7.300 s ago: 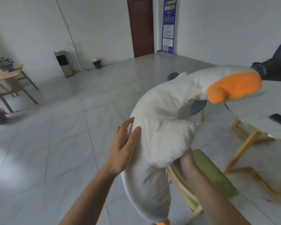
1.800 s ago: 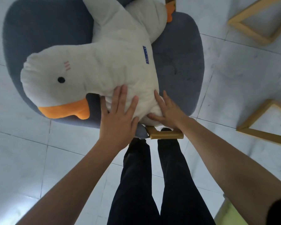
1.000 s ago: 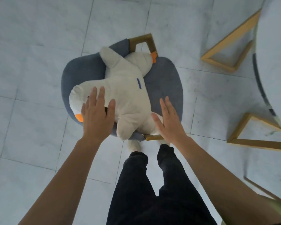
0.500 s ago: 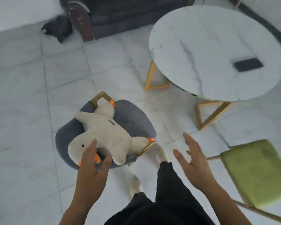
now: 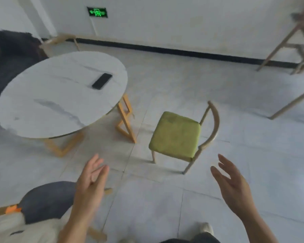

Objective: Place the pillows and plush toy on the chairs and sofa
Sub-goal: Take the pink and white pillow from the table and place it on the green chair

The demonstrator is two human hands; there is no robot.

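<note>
The white plush goose (image 5: 9,228) with orange feet lies on the grey round chair (image 5: 47,200) at the bottom left, partly cut off by the frame edge. A chair with a green seat cushion (image 5: 175,135) and a curved wooden back stands on the floor ahead, with nothing on it. My left hand (image 5: 91,181) hovers open over the grey chair's edge, holding nothing. My right hand (image 5: 232,183) is open in the air below and right of the green chair. The dark sofa (image 5: 5,58) shows at the far left. No pillows are in view.
A round white marble table (image 5: 42,106) on orange-wooden legs stands at the left, with a black phone (image 5: 102,81) on it. Wooden furniture legs (image 5: 288,41) cross the upper right. A wall with a dark skirting runs along the back. My shoe (image 5: 205,228) shows at the bottom.
Both hands have let go of the plush goose, which stays on the grey chair. My view has swung right and up, bringing the green chair to the centre.
</note>
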